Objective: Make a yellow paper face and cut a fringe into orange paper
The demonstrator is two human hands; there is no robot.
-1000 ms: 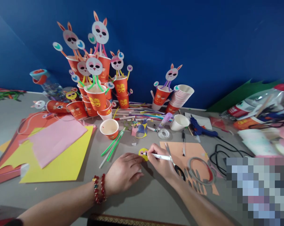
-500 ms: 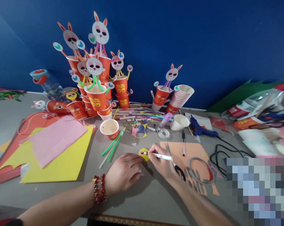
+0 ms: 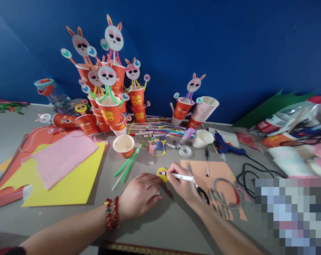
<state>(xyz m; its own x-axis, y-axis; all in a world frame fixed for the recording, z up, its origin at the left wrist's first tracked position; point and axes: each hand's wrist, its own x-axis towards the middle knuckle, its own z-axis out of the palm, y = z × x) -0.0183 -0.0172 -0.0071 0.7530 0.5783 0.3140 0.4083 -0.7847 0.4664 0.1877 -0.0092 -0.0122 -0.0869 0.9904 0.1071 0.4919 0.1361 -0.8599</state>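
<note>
A white marker (image 3: 183, 177) is gripped by the right hand (image 3: 183, 187), whose fingers are closed about the barrel, and its tip is held at a small yellow disc (image 3: 163, 170). The disc is laid on the desk (image 3: 171, 223), roughly midway between the near and back edges. The left hand (image 3: 140, 194) is rested palm down, loosely opened, with fingertips at the disc's left rim; the space beneath the palm is hidden. Scissors (image 3: 197, 189) are placed just beside the right hand. Toward the back edge, red cups (image 3: 108, 112) with rabbit faces are grouped.
</note>
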